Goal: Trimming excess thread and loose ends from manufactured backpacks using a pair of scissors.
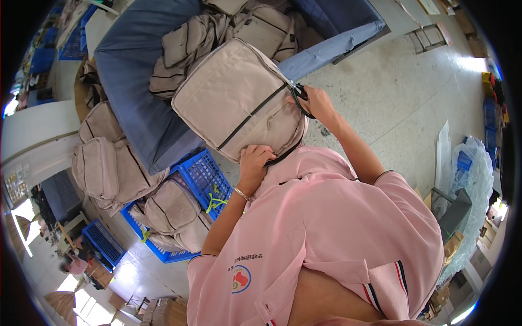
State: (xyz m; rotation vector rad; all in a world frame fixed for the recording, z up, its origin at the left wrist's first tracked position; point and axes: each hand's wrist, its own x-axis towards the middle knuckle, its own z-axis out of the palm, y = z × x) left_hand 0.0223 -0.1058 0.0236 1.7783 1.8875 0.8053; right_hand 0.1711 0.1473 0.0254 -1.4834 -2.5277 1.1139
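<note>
In front of my body is a beige backpack [231,89] with a dark zipper line across it and a smaller zipped pocket near me. My left hand [254,163] grips its near lower edge, fingers curled over the fabric. At the bag's right side, my right hand [319,104] is closed around black-handled scissors [300,98]. Their blades are mostly hidden, so I cannot tell whether they touch a thread.
Beyond the bag stands a large blue fabric-lined bin [133,70] holding several similar backpacks [187,41]. To the left, more bags fill a blue plastic crate [204,176]. Clear plastic wrap [478,179] is bundled at the right, and a small metal frame [428,38] stands farther back.
</note>
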